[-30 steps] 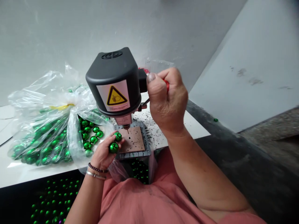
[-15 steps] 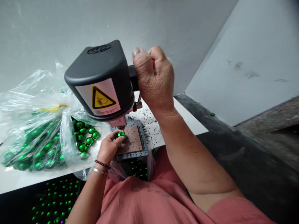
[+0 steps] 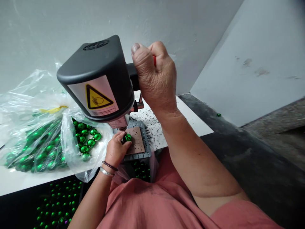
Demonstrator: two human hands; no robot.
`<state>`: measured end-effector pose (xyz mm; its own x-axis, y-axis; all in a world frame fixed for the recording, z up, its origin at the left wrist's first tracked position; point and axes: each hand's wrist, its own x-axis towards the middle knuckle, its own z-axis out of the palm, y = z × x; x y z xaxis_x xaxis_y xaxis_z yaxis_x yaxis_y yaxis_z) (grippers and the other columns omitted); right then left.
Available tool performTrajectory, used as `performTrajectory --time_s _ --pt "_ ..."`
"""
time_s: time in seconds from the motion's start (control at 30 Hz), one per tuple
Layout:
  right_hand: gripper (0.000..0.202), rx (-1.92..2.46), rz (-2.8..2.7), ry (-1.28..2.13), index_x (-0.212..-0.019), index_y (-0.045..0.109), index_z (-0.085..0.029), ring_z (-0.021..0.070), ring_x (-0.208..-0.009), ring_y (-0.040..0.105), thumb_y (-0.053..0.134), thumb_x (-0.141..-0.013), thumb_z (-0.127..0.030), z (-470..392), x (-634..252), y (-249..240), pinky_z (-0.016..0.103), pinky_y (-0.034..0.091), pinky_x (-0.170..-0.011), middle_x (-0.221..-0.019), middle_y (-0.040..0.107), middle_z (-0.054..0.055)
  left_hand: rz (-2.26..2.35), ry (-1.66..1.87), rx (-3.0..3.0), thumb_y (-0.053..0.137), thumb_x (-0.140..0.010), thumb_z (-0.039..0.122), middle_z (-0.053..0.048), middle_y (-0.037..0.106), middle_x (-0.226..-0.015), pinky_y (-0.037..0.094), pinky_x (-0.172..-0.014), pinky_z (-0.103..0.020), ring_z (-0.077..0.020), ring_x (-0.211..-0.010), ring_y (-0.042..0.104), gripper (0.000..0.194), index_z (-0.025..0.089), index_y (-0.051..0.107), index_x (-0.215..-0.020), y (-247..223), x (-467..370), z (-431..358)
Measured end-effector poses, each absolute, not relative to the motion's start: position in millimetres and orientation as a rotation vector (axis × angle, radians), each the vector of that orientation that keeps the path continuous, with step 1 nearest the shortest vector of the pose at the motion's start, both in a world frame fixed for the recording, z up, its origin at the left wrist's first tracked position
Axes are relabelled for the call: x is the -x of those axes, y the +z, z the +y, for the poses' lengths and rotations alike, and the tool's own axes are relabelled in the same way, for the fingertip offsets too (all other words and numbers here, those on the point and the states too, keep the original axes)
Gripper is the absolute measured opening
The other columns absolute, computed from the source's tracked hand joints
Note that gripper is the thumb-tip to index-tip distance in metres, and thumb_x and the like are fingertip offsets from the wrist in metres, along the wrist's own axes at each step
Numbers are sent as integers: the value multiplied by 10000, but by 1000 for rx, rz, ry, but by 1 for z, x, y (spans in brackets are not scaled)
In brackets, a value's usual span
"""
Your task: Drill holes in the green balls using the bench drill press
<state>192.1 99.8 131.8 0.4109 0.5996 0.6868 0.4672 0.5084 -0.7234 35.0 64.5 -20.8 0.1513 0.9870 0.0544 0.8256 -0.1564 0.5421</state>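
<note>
A black drill press (image 3: 95, 73) with a yellow warning label stands over a grey slotted base (image 3: 146, 149). My right hand (image 3: 157, 76) is closed round its red-ended lever at the upper right. Under the drill head, my left hand (image 3: 118, 147) pinches a shiny green ball (image 3: 128, 137) between thumb and fingers, over a brown board (image 3: 137, 141) sprinkled with dark shavings. The drill tip is close to the fingers; whether it touches the ball cannot be made out.
Clear plastic bags (image 3: 43, 111) full of green balls lie at the left, one open with loose balls (image 3: 91, 142). Dark shavings cover the white table (image 3: 190, 124). Below are more green balls in dark containers (image 3: 54, 203). One ball (image 3: 218, 114) lies at the right.
My left hand and the green ball have shifted slightly right over the board, and more of the ball shows. The drill head and my right hand appear a little further left and higher.
</note>
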Motion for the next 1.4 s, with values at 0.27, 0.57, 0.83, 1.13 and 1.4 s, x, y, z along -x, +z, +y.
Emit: performTrajectory --time_s 0.27,0.57,0.83,1.13,1.4 --pt "366 1062 -1219 87 -608 274 -190 45 -521 278 419 -809 -459 100 -193 132 191 288 -526 -551 274 -56 1658 501 -2041 637 -696 334 -64 602 -1153 412 -939 -300 -186 -1052 558 441 188 597 -1111 -25 -29 70" --pt "217 1068 -1344 -154 -650 375 -191 26 -484 286 407 -827 -313 52 -192 113 180 321 -510 -546 304 -64 1716 436 -2120 629 -698 349 -39 625 -1121 422 -857 -272 -178 -991 579 400 225 607 -1078 -25 -32 68" --pt "90 1247 -1522 -297 -638 419 -188 38 -444 338 462 -709 -152 22 -196 96 210 344 -455 -511 399 -57 1746 420 -2208 591 -729 348 -32 632 -1077 433 -791 -257 -179 -929 593 384 238 594 -1096 -25 -34 64" --pt "98 1244 -1515 -319 -705 549 -149 30 -459 414 458 -743 -146 14 -191 75 191 337 -429 -562 524 -37 1775 389 -2206 580 -734 350 -13 628 -1086 434 -778 -235 -164 -924 595 349 239 599 -1064 -24 -34 63" --pt "26 1206 -1407 -363 -758 540 -182 38 -559 519 517 -750 -173 17 -186 56 158 419 -517 -629 573 -50 1780 376 -2167 591 -719 344 -16 637 -1068 435 -777 -242 -170 -910 601 334 251 610 -1039 -24 -35 64"
